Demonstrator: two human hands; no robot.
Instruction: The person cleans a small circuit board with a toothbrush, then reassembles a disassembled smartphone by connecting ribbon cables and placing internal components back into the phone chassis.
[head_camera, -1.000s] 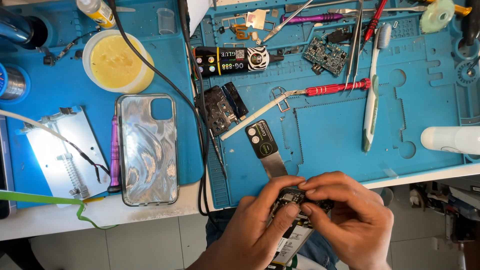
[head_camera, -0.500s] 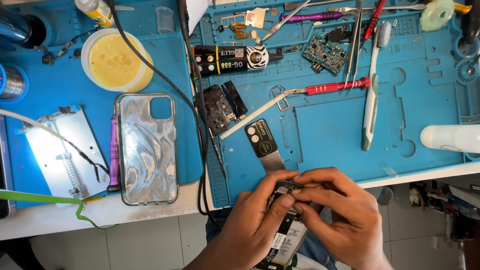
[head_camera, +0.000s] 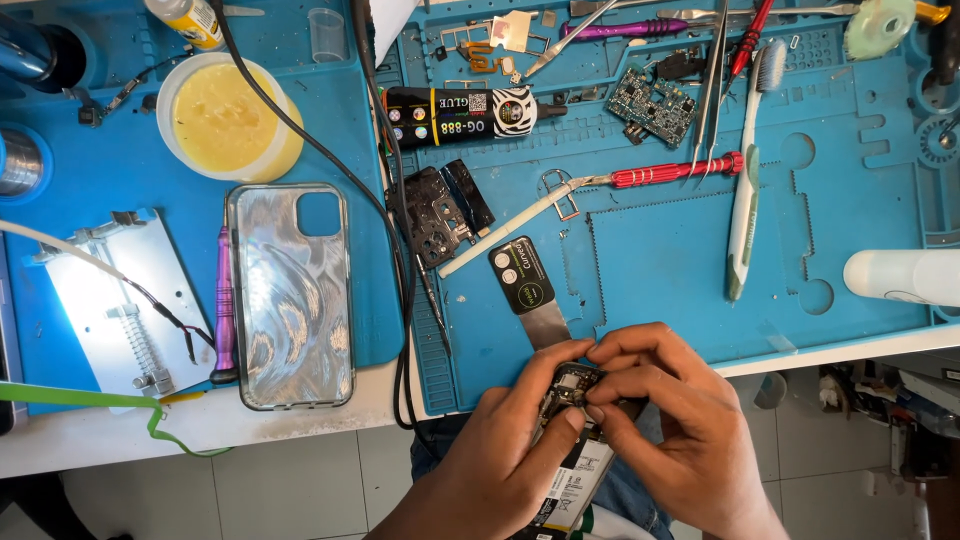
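Observation:
Both my hands hold an opened phone (head_camera: 572, 440) below the front edge of the blue work mat (head_camera: 660, 270). My left hand (head_camera: 500, 450) grips the phone's left side, thumb near its top. The fingertips of my right hand (head_camera: 670, 420) pinch at a small part at the phone's upper end. The phone's battery and inner parts face up. A thin metal pry tool with a black handle (head_camera: 525, 280) lies on the mat just above my hands.
A clear phone case (head_camera: 290, 295) and a purple screwdriver (head_camera: 223, 300) lie at left beside a metal clamp plate (head_camera: 115, 300). A yellow paste tub (head_camera: 225, 115), black glue tube (head_camera: 460, 105), circuit board (head_camera: 650, 100), red screwdriver (head_camera: 670, 175), tweezers and a toothbrush (head_camera: 748, 175) lie further back.
My hands and the phone have shifted slightly; the right fingers have closed in on the phone's top end. Nothing on the mat moved.

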